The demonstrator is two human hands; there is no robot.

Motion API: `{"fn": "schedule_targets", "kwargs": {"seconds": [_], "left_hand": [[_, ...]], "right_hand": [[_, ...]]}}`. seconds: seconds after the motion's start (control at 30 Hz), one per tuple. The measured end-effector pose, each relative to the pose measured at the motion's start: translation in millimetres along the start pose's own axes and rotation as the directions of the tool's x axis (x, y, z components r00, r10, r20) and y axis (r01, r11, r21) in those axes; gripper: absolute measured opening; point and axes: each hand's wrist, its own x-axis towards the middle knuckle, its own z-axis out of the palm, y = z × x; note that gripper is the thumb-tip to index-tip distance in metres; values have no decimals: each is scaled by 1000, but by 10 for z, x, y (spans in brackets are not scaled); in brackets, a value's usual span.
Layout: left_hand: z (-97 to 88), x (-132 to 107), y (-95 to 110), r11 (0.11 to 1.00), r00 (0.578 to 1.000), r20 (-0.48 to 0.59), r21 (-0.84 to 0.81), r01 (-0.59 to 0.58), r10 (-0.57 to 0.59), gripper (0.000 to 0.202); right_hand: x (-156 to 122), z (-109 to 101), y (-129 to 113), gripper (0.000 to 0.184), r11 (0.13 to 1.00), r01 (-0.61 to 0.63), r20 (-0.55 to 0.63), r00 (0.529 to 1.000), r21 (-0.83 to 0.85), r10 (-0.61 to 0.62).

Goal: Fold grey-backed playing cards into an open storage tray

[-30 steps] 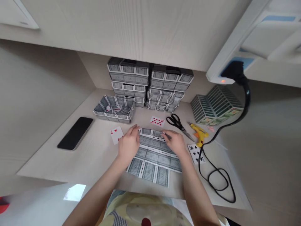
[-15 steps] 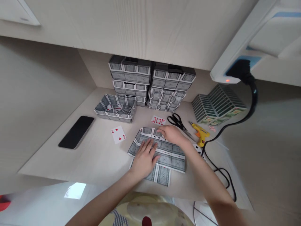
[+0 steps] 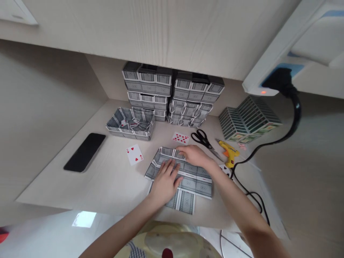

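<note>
Frame centre: left hand (image 3: 163,181), fingers flat, pins the grey-backed playing-card sheet (image 3: 197,186); right hand (image 3: 195,156) pinches its far flap, apparently folding it, which needs steady pressure.

Likely a home craft desk (image 3: 113,179), stacked card boxes (image 3: 172,96), scissors (image 3: 202,138), glue gun (image 3: 228,152), phone (image 3: 84,152)

- Pale desk (image 3: 107,186) carried card sheet (image 3: 197,184) beneath left hand (image 3: 164,181) and right hand (image 3: 195,156).
- phone (image 3: 84,152), heart card (image 3: 134,154) lay left of left hand.
- scissors (image 3: 202,138), glue gun (image 3: 228,153) lay beyond right hand.
</note>
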Motion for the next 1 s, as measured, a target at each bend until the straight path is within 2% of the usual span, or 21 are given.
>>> {"fn": "schedule_targets", "kwargs": {"seconds": [0.2, 0.37, 0.47, 0.67, 0.8, 1.0], "left_hand": [[-29, 10, 16, 1000, 1000, -12, 16, 19, -19, 41], [-31, 8, 8, 999, 1000, 0, 31, 16, -16, 43], [-6, 6, -5, 999, 1000, -9, 27, 17, -16, 43], [45, 7, -20, 999, 1000, -16, 38, 12, -11, 43], [56, 10, -22, 999, 1000, -24, 37, 4, -3, 42], [38, 1, -17, 1000, 1000, -21, 11, -3, 4, 43]], "right_hand": [[-131, -86, 67, 27, 988, 6, -32, 999, 152, -1], [-228, -161, 123, 29, 997, -75, -13, 997, 31, 76], [-221, -80, 130, 26, 996, -87, -39, 995, 3, 87], [-208, 129, 169, 26, 990, -60, -91, 993, 125, 71], [-235, 126, 107, 23, 996, -89, -64, 994, 0, 89], [-197, 30, -166, 19, 963, -92, 18, 995, -254, 100]]}}
